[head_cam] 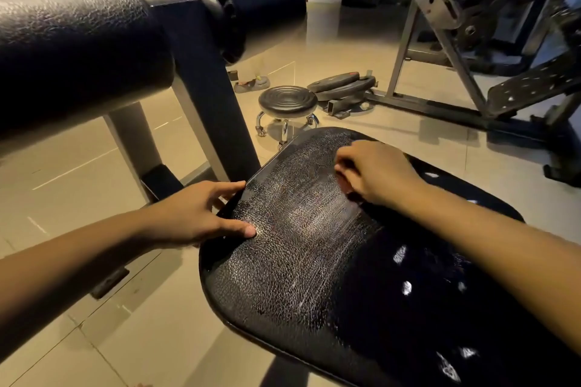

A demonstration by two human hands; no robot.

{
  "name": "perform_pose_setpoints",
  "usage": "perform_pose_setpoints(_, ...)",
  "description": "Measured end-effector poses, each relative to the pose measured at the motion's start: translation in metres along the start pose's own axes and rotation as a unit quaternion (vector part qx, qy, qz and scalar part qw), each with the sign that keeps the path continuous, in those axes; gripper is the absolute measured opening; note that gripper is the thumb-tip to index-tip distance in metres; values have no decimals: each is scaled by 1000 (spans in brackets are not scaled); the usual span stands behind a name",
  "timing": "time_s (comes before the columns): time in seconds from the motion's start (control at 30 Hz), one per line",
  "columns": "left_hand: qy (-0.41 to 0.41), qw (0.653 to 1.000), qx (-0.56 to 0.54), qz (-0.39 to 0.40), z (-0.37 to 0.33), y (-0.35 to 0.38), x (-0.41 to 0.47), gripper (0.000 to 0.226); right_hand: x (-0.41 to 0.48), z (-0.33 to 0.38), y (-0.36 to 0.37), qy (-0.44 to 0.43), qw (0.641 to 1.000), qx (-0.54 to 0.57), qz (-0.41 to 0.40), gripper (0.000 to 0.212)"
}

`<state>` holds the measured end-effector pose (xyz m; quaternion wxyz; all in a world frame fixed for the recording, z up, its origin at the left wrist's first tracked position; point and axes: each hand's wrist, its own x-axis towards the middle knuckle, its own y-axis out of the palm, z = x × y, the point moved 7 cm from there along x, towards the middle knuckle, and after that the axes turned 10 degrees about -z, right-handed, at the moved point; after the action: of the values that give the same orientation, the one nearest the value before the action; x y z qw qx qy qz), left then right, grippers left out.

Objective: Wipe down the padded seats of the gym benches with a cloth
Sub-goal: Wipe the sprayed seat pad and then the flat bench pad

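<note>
Two hands of ours are on the seat (283, 261). Our left hand (195, 214) grips its near edge, thumb pressed on top and fingers spread and hooked over the rim. Our right hand (374, 173) curls its fingers, bunching the cloth (424, 261), which trails from under them back over the seat beneath our forearm. Beyond the right fingertips stands a stool (287, 100).

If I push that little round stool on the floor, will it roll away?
Probably yes: the round stool stands on small caster wheels, and the tiled floor looks smooth and shiny. It looks low and wide-legged, so it likely glides rather than tips.
</note>
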<state>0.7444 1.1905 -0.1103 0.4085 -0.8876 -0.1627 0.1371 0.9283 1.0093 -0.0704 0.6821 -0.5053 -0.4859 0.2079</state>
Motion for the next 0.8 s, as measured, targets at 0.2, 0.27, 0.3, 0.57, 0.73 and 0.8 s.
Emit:
perform_pose_setpoints(0.2, 11, 1000, 0, -2, 0, -1, -2, 95, -10, 6, -8, 56, 998, -9, -1, 18)
perform_pose_setpoints(0.27, 14, 1000, 9, -2, 1, -2, 0, 97, -26, 79, -16, -70, 992, 106, 30, 16)
perform_pose_setpoints(0.3, 20, 1000, 17, -2, 0, -3, 0, 103, -40, 113, -20, -141, 977, 152, 49, 15)
perform_pose_setpoints(0.57, 13, 1000, 25, 4, -3, 1, -1, 97, -7, -24, -12, 67, 996, -56, 2, 17)
perform_pose_setpoints(0.73, 9, 1000, 14, 2, 0, -1, 1, 98, -22, 34, -15, 15, 1000, -1, 1, 19)
perform_pose_setpoints(0.8, 12, 1000, 21, 0, 2, -3, 2, 110, -40, 97, -22, -110, 989, 102, 14, 16)
